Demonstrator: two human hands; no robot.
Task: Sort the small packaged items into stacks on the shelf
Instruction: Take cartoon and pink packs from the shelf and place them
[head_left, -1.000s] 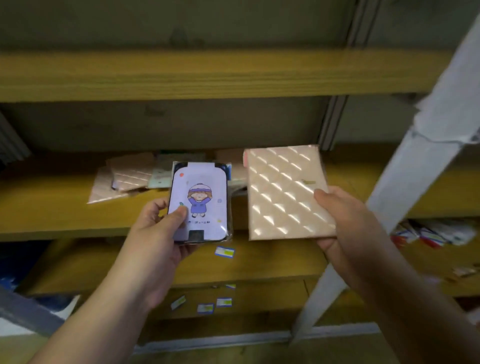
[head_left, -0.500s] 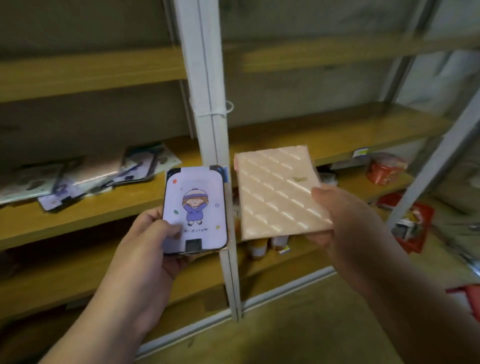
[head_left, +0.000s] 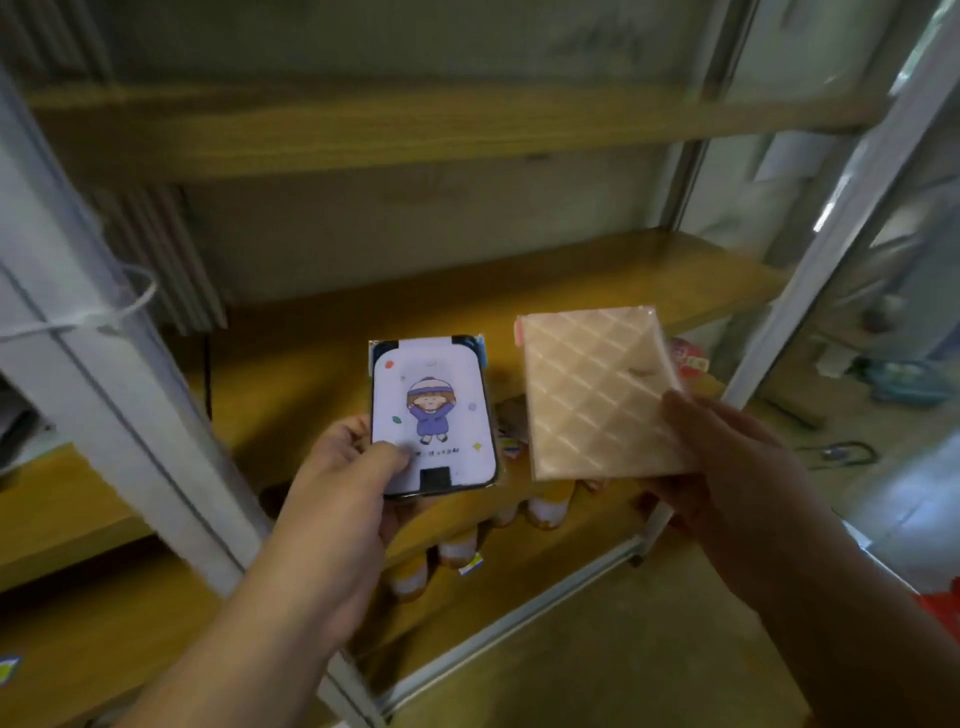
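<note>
My left hand (head_left: 343, 483) holds a lilac packaged item with a cartoon child in a purple coat (head_left: 434, 415), thumb on its lower left corner. My right hand (head_left: 727, 467) grips a pink quilted packet (head_left: 592, 400) by its lower right corner. Both packets face me, side by side, in front of the wooden middle shelf (head_left: 322, 364), whose visible board is bare here.
A white metal upright (head_left: 104, 374) with a cable tie crosses the left. Another upright (head_left: 810, 280) stands at right. Small bottles (head_left: 457, 551) sit on the lower shelf under my hands. A red packet (head_left: 688, 358) lies behind the pink one. Floor clutter lies at far right.
My view has swung right along the shelving. The pile of packets on the middle shelf has gone out of sight to the left. Both hands keep their packets in the same grip.
</note>
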